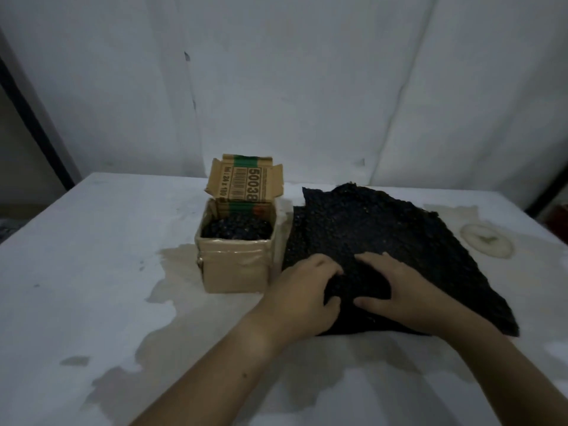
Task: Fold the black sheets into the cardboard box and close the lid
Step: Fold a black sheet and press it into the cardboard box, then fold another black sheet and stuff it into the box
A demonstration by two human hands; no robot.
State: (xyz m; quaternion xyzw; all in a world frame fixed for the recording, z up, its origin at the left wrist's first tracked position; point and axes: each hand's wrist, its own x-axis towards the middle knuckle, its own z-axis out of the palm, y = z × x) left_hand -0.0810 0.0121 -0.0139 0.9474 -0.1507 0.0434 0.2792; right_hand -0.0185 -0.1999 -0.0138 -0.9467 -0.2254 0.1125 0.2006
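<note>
Both the left hand [307,290] and right hand [399,290] pinch the black sheet [384,229], which should fold small for the cardboard box [236,269].

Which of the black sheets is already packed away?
The crumpled sheet inside the open cardboard box. The spread sheets lie on the table right of it, with the left hand and right hand on them.

White worktop [92,272], blotched with brown stains! Cardboard box [236,272] stands on it just beside the left hand [304,290], lid up. Black sheets [384,229] lie spread beneath the right hand [402,290] and beyond both.
</note>
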